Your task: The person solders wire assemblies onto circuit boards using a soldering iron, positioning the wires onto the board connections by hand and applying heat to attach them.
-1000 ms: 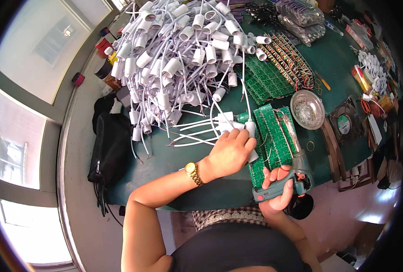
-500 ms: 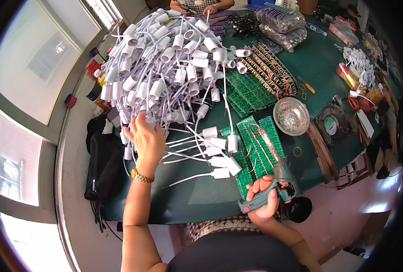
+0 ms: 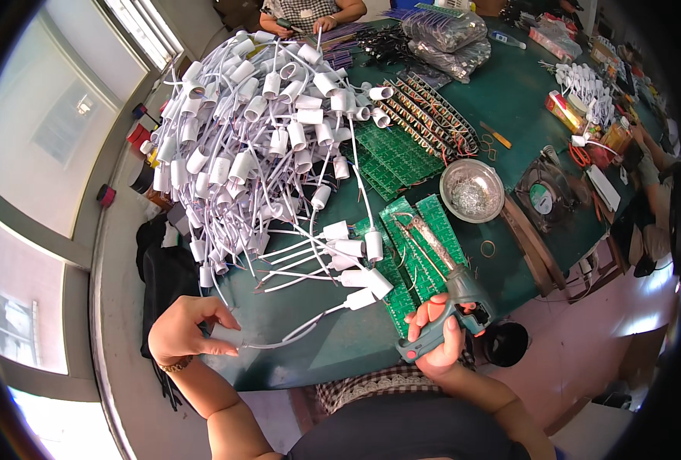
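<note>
Near the table's front left edge my left hand [image 3: 183,328] is closed on a white lamp socket [image 3: 225,335], gripped between thumb and fingers. Its cable stretches right across the tabletop. In my right hand [image 3: 442,349] is a green soldering gun [image 3: 469,291], its metal tip pointing up and left above green circuit boards [image 3: 430,239]. Several more white lamp sockets [image 3: 348,247] lie between the hands, with cables running left. Behind them rises a large heap of white sockets with cables [image 3: 241,165].
A metal bowl [image 3: 492,178] holding shiny bits stands right of the boards, near a small fan [image 3: 544,195]. More circuit boards [image 3: 390,157] and rows of wired strips [image 3: 432,115] lie farther back. Across the table a person's hands [image 3: 325,23] are at work. A black bag [image 3: 172,268] hangs at left.
My left hand has come from the heap down toward the front left edge, bringing a lamp socket with it. My right hand still holds the soldering gun. The view has shifted slightly.
</note>
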The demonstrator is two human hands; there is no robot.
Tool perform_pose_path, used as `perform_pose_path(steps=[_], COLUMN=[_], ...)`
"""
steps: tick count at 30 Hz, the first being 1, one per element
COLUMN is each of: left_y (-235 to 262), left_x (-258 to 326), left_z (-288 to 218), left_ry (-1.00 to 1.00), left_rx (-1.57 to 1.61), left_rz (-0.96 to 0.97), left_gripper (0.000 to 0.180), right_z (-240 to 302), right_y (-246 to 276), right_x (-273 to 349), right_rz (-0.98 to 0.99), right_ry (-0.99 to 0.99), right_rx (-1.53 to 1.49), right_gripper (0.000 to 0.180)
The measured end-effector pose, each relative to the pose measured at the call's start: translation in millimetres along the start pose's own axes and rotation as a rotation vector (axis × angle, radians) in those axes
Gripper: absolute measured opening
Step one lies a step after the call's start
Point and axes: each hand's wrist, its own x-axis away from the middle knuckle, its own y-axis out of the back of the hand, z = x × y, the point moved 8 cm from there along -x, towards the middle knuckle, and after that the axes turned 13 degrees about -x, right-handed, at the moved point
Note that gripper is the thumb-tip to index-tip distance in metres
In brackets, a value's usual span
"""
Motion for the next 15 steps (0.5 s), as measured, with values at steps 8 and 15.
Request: perform_pose_path(steps=[8,15], left_y=[17.1,67.0], left_x=[-60.4,-8.2], left_z=[-56.8,-62.7], left_ry=[-0.074,-0.392], left_rx=[-0.4,0.312], left_rz=[-0.43,-1.044], left_gripper=[0.019,0.074], right_z=[-2.3,-4.9], right_y=[-2.3,-1.5], right_x=[1.9,1.6], right_rz=[0.031,0.049], right_ry=[0.013,-0.005], right_rx=[0.018,-0.037], right_gripper=[0.038,0.038])
